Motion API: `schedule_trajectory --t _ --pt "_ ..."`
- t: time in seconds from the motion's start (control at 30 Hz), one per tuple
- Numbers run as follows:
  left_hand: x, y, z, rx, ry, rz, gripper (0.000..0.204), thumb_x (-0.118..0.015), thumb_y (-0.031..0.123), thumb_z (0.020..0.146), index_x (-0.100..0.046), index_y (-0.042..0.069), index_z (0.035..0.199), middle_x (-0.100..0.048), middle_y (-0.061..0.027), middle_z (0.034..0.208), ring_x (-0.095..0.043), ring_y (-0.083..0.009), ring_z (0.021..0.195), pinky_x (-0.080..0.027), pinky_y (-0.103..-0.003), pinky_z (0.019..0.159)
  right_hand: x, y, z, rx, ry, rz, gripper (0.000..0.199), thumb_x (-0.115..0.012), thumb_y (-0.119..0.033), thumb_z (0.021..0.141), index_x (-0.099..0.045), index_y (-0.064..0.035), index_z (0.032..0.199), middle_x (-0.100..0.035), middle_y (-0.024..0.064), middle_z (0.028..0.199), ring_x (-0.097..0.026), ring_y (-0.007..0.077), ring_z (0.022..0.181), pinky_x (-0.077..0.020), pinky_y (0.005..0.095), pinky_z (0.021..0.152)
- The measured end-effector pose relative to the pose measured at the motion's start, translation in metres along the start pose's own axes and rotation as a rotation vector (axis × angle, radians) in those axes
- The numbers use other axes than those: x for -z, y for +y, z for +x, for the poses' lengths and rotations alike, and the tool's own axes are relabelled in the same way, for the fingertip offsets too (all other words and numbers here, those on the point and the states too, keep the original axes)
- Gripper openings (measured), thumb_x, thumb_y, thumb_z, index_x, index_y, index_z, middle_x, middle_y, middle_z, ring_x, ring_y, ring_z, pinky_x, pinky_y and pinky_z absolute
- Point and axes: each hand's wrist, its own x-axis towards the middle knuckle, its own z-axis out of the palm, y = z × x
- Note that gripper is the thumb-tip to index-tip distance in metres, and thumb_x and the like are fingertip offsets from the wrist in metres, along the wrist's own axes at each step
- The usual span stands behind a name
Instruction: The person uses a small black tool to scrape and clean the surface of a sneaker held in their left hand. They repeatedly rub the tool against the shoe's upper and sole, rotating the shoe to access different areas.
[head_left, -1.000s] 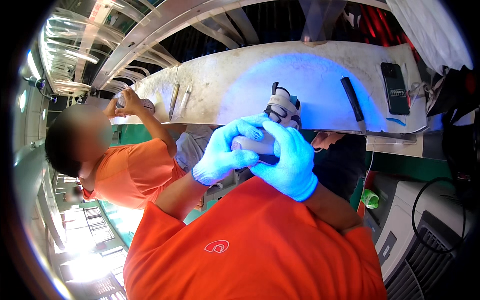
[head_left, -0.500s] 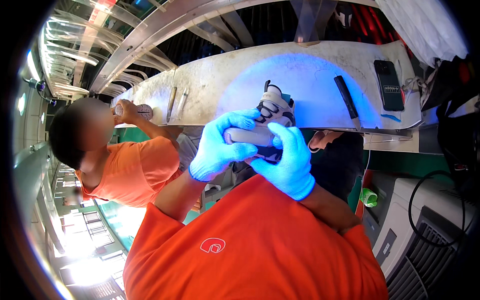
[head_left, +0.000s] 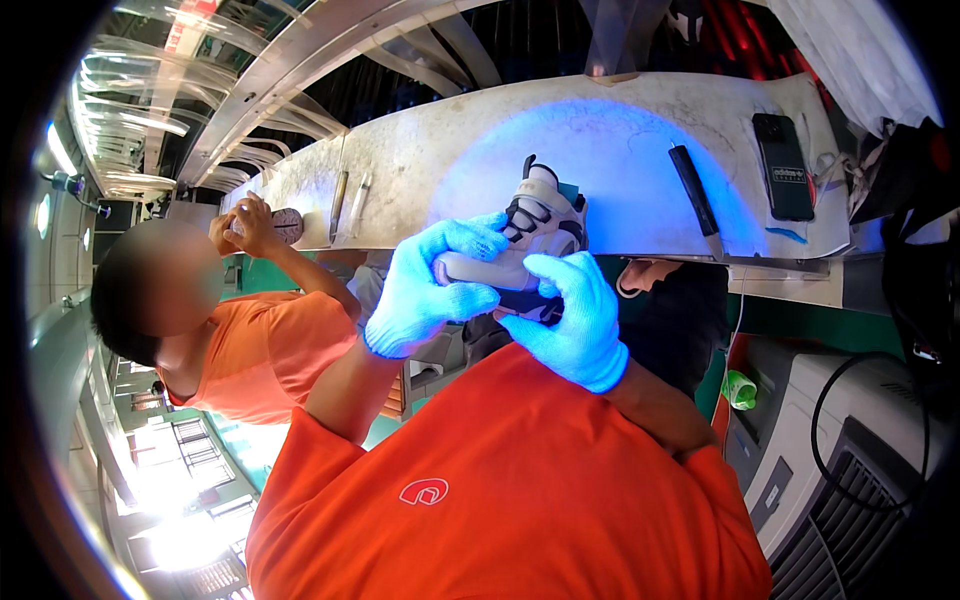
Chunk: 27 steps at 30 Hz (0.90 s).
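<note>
A pale grey and white sneaker [head_left: 545, 217] with dark laces is held in front of me at the bench edge, its tongue pointing to the far side and its pale toe end toward me. My left hand [head_left: 425, 290], in a knitted glove lit blue, wraps round the toe end. On the near right side, my gloved right hand [head_left: 580, 325] grips it too, thumb below and fingers on top. Dark parts show between the two hands; whether they belong to the same shoe I cannot tell.
A blue-lit bench top [head_left: 620, 150] carries a black marker-like tool [head_left: 694, 190], a phone [head_left: 783, 167] and two slim pens [head_left: 350, 205] at left. A co-worker in orange [head_left: 265, 345] holds a patterned object [head_left: 288, 226]. A grey machine [head_left: 830, 440] stands at lower right.
Both my hands and the sneaker have shifted slightly left. My right fingers have moved a little along the shoe. The co-worker's hands have come together over their object.
</note>
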Motion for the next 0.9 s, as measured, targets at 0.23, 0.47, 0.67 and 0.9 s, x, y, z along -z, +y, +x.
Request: schedule_trajectory --t 0.23,0.47,0.67,0.9 --pt "0.007 0.004 0.009 0.016 -0.018 0.021 0.042 -0.095 0.006 0.071 -0.075 0.006 0.108 -0.076 -0.0134 0.130 -0.057 -0.0351 0.149 -0.039 -0.053 0.129 -0.002 0.006 0.013 -0.006 -0.029 0.010 0.075 -0.106 -0.024 0.075 -0.066 -0.0044 0.135 -0.067 0.0138 0.115 -0.068 0.0297 0.093 -0.0584 0.0386 0.077" --pt "0.007 0.028 0.015 -0.088 -0.078 0.483 0.046 -0.099 0.011 0.078 -0.073 0.002 0.115 -0.077 -0.0152 0.129 -0.073 -0.0268 0.124 -0.058 -0.042 0.108 -0.005 0.006 0.028 -0.154 -0.129 0.074 0.075 -0.104 -0.020 0.074 -0.066 -0.0053 0.136 -0.069 0.0147 0.118 -0.072 0.0323 0.100 -0.0607 0.0408 0.082" --pt "0.002 0.032 0.024 -0.110 -0.039 0.721 0.054 -0.103 0.017 0.073 -0.072 0.001 0.115 -0.078 -0.0131 0.120 -0.075 -0.0208 0.111 -0.062 -0.037 0.099 -0.008 0.007 0.030 -0.128 -0.063 0.020 0.075 -0.105 -0.023 0.072 -0.066 -0.0058 0.134 -0.068 0.0131 0.115 -0.071 0.0316 0.096 -0.0599 0.0423 0.082" --pt "0.001 0.042 0.026 0.090 -0.027 0.612 0.048 -0.101 0.010 0.073 -0.072 0.001 0.110 -0.073 -0.0150 0.135 -0.069 -0.0220 0.123 -0.058 -0.038 0.105 -0.009 0.013 -0.012 -0.231 0.077 -0.010 0.059 -0.104 -0.026 0.074 -0.067 -0.0061 0.115 -0.065 0.0121 0.110 -0.070 0.0318 0.097 -0.0593 0.0433 0.081"
